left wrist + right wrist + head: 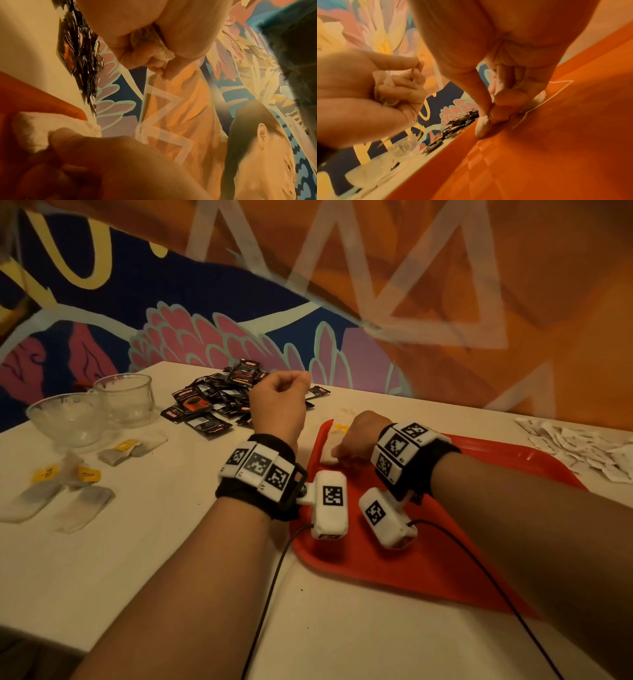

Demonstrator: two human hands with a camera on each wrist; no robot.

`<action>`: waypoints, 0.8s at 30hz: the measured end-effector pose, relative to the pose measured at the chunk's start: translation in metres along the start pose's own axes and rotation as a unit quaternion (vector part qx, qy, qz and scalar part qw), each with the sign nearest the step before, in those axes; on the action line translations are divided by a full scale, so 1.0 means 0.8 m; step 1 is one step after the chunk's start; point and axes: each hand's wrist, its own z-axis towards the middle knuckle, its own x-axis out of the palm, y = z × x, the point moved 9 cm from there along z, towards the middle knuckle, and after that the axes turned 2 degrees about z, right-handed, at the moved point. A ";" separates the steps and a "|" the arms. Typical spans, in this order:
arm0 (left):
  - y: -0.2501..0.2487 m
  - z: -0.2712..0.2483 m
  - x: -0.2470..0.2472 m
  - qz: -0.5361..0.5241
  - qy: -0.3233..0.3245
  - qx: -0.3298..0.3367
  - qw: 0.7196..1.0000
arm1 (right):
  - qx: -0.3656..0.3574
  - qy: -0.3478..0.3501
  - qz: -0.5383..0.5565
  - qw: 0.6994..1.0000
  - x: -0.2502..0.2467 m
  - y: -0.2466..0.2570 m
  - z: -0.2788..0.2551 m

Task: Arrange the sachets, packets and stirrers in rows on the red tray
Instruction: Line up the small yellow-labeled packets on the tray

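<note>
The red tray (445,559) lies on the white table, right of centre. My right hand (342,448) is down at its far left corner, where thumb and forefinger pinch a white tea bag (329,450) lying flat on the tray; the right wrist view shows that pinch (489,115) on the tea bag (482,125). My left hand (287,381) is raised in a fist just left of the tray. Its curled fingers hold crumpled tea bag paper (154,44), and a thin string hangs from them. The yellow tag (340,428) of a further bag shows beyond my right hand.
A pile of black sachets (219,402) lies at the table's back, behind my left hand. Several tea bags (85,501) with yellow tags lie at the left, near a glass bowl (68,416) and a glass cup (126,395). White packets (582,450) are heaped at the far right. A painted wall is close behind.
</note>
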 end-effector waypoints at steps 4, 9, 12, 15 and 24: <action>0.004 0.000 0.000 0.005 0.000 -0.009 1.000 | -0.012 -0.030 -0.084 0.996 -0.008 0.009 -0.017; 0.007 0.001 0.000 0.008 0.000 -0.014 1.000 | -0.016 -0.027 -0.097 0.995 -0.010 0.012 -0.024; 0.009 -0.001 0.001 -0.008 0.010 -0.030 0.999 | -0.023 -0.037 -0.075 0.996 -0.021 0.010 -0.030; 0.010 -0.002 0.008 -0.034 0.044 -0.062 0.997 | -0.064 -0.039 0.015 0.997 -0.033 0.009 -0.039; 0.021 -0.029 0.052 -0.061 0.176 -0.142 0.972 | -0.268 -0.077 0.184 0.942 -0.069 0.022 -0.106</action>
